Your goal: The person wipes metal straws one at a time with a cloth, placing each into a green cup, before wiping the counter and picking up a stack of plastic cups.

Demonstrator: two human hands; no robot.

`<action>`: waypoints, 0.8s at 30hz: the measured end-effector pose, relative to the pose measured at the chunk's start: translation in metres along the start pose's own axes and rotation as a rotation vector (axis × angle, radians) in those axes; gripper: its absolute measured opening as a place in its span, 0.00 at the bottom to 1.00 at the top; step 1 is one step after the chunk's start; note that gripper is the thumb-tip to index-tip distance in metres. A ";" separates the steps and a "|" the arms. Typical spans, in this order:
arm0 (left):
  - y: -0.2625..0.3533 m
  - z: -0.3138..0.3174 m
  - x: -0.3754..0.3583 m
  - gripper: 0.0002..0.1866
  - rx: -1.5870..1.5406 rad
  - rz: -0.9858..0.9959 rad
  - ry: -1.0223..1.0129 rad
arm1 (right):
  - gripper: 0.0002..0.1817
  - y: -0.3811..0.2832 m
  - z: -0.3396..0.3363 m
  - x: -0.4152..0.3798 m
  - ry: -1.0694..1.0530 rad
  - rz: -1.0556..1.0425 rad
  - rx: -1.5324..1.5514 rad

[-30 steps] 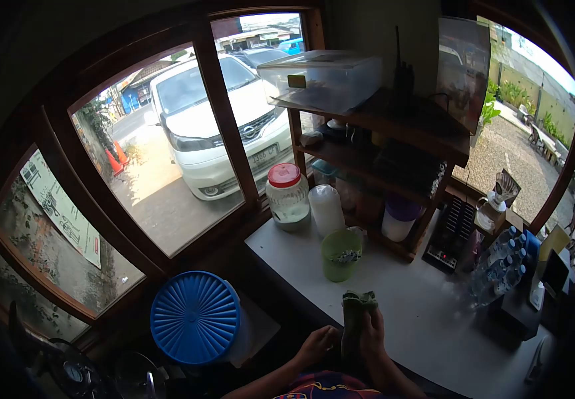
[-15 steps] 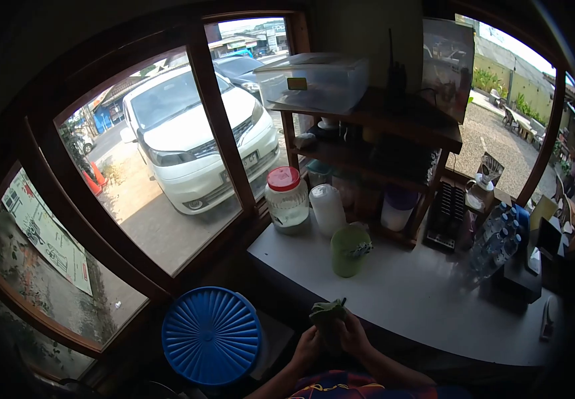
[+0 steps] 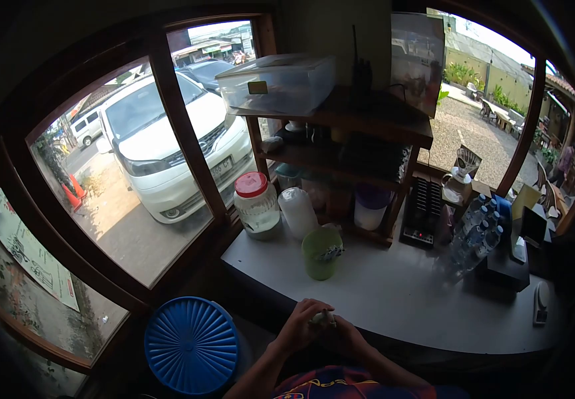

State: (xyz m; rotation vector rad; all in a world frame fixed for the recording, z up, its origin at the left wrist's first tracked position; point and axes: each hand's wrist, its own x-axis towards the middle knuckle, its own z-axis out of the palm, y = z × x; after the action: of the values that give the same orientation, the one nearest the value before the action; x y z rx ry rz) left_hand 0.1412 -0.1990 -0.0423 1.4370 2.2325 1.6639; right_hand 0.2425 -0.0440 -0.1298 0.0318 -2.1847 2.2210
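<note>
My left hand (image 3: 299, 324) and my right hand (image 3: 345, 336) are together low in the middle of the view, just off the table's front edge. A crumpled green cloth-like bundle (image 3: 323, 319) is between them, mostly covered. The fingers of my left hand curl over its top. My right hand is closed against its other side, in shadow, with its fingertips hard to make out. Beyond the hands, a green plastic cup (image 3: 321, 256) with small dark-and-white items at its rim stands on the white table (image 3: 394, 292).
A blue round lid (image 3: 192, 346) lies low on the left. A red-lidded jar (image 3: 256, 206) and a white cylindrical container (image 3: 297, 213) stand by the window. Wooden shelves (image 3: 341, 166) rise behind. Water bottles (image 3: 479, 233), a black box (image 3: 505, 271) and a white handset-like object (image 3: 541, 302) are on the right.
My left hand has moved up over the green bundle, which showed above both hands before and is now largely hidden. The view has turned slightly right.
</note>
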 end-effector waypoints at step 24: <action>-0.055 0.007 0.164 0.14 0.635 -0.018 0.242 | 0.15 0.030 -0.202 -0.001 0.393 0.134 -0.297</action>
State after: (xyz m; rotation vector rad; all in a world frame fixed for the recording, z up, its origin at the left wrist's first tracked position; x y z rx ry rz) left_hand 0.0143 -0.0869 -0.0080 1.3378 3.0903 1.2239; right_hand 0.2434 0.1573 -0.1631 -0.5218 -2.3053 1.7402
